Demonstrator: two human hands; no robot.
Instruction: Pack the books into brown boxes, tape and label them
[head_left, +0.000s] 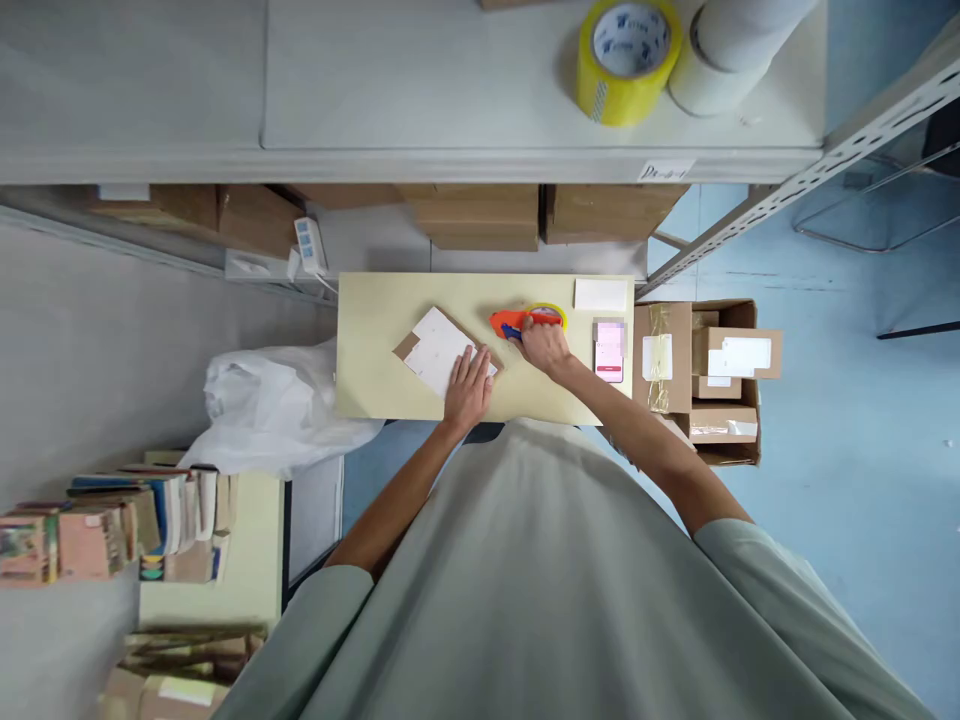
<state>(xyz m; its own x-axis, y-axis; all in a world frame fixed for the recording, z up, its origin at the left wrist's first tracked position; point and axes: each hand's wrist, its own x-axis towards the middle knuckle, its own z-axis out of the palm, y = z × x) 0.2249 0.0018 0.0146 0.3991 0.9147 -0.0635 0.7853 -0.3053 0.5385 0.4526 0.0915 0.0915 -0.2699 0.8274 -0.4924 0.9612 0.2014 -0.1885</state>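
Observation:
My left hand (469,385) lies with its fingers stretched out on the lower right part of a brown cardboard package (409,345). A white label (441,348) covers most of the package's top, and the package sits at a slant on the cream table (367,300). To the right of it, my right hand (545,345) is wrapped round an orange and blue tape dispenser (510,322) with a yellow roll of tape in it. The dispenser is a little above and right of the package, apart from it. The handle is partly hidden by my fingers.
On the table's right are a phone (608,360) with a lit pink screen and a white stack of paper (600,294). An open carton (756,400) of boxes stands beside it. Above is a shelf (420,90) bearing yellow tape (628,60). Left lies a white plastic bag (270,410).

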